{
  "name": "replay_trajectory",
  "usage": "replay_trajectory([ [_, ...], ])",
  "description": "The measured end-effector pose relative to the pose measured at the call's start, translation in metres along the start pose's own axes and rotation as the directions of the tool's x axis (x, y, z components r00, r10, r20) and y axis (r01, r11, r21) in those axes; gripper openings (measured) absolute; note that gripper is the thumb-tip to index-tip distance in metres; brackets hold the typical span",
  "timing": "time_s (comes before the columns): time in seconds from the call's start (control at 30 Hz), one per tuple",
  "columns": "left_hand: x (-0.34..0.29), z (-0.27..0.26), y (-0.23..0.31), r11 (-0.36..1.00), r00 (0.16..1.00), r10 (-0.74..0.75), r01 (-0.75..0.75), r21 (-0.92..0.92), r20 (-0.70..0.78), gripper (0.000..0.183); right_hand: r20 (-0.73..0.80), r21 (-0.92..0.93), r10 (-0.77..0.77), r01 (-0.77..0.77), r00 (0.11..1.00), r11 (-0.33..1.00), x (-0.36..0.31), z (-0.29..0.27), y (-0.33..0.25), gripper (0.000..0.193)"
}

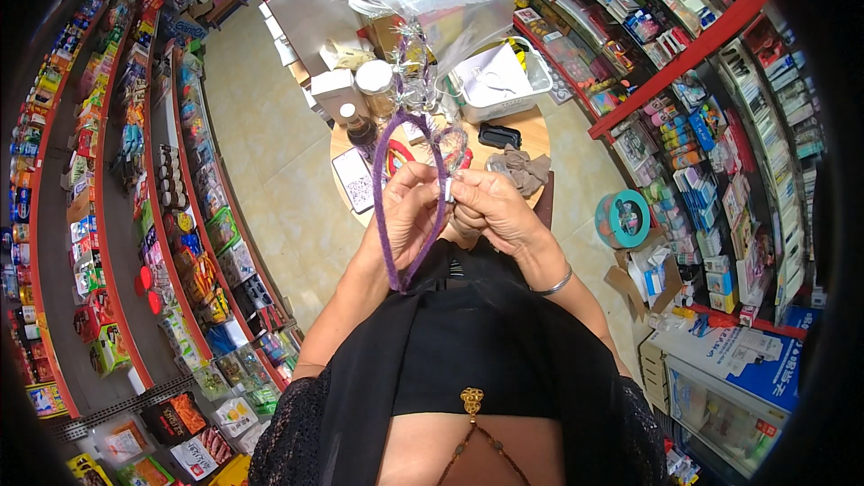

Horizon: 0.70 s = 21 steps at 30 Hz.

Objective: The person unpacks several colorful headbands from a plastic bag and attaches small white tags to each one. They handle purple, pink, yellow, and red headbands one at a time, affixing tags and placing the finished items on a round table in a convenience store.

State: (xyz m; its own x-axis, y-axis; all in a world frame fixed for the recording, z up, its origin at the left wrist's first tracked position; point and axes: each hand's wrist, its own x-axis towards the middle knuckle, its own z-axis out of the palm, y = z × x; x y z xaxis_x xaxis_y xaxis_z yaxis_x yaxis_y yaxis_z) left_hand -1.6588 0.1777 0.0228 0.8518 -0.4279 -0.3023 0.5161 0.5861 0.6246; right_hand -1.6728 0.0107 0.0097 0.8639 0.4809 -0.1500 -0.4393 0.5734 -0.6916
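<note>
Looping upward from between the hands in the head view, a fuzzy purple loop [385,232] stands over the near edge of the round wooden worktop [533,132], passing in front of the left hand [416,198]. The left grip is closed, its thumb and fingertips pinched together on the loop's right side. The right hand [490,207] meets it there, with thumb and bent forefinger closed on a small white piece [448,189] against the purple strand; the hands hide how the two join.

Along the worktop's left edge lie a white card with a black pattern [358,182] and, just beyond, a dark bottle with a white cap [361,131]. Red handles [399,157] show partly behind the loop. A white box [337,90] and a pale-lidded jar [375,79] crowd the far left edge. Silver tinsel [413,58] rises at the far middle, covering part of what is behind. Toward the far right stands a white tub [500,108]; nearer are a black case [499,136] and, by the right edge, a crumpled brown cloth [526,168].
</note>
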Motion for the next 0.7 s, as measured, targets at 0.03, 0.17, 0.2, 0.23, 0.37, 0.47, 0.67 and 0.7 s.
replay_trajectory([
  [0.03, 0.0, 0.0, 0.0, 1.0, 1.0, 0.0, 0.0, -0.001, -0.003, 0.012, 0.002, 0.008, 0.001, -0.001, 1.0, 1.0, 0.0, 0.0, 0.001, 0.019],
  [0.17, -0.001, 0.001, 0.002, 1.0, 1.0, -0.003, 0.003, 0.018, -0.006, 0.011, -0.001, 0.037, -0.006, 0.006, 1.0, 0.999, 0.003, 0.002, 0.003, 0.018],
  [0.2, -0.002, 0.001, 0.003, 1.0, 1.0, -0.003, 0.003, 0.028, -0.006, 0.012, -0.009, 0.028, -0.005, 0.005, 1.0, 1.0, 0.003, 0.002, 0.003, 0.018],
  [0.23, -0.002, 0.002, 0.003, 0.999, 1.0, 0.003, -0.002, 0.043, -0.013, 0.012, -0.018, 0.02, -0.005, 0.005, 1.0, 1.0, 0.002, 0.002, 0.002, 0.017],
  [0.37, -0.001, 0.003, 0.001, 0.997, 0.999, 0.037, -0.036, 0.072, -0.017, 0.016, -0.012, 0.019, -0.005, 0.006, 1.0, 1.0, 0.002, -0.001, 0.003, 0.016],
  [0.47, 0.0, -0.001, -0.001, 0.998, 0.999, 0.034, -0.033, 0.062, -0.012, 0.017, -0.019, 0.017, 0.004, -0.003, 1.0, 1.0, 0.002, 0.0, 0.004, 0.015],
  [0.67, -0.001, -0.006, -0.004, 1.0, 1.0, 0.027, -0.027, 0.006, 0.002, 0.017, -0.02, -0.014, -0.004, 0.004, 1.0, 1.0, 0.004, 0.0, 0.005, 0.024],
  [0.7, 0.0, -0.008, -0.004, 1.0, 1.0, 0.03, -0.03, 0.007, 0.008, 0.018, -0.027, -0.001, 0.007, -0.007, 1.0, 1.0, 0.004, 0.0, 0.005, 0.025],
])
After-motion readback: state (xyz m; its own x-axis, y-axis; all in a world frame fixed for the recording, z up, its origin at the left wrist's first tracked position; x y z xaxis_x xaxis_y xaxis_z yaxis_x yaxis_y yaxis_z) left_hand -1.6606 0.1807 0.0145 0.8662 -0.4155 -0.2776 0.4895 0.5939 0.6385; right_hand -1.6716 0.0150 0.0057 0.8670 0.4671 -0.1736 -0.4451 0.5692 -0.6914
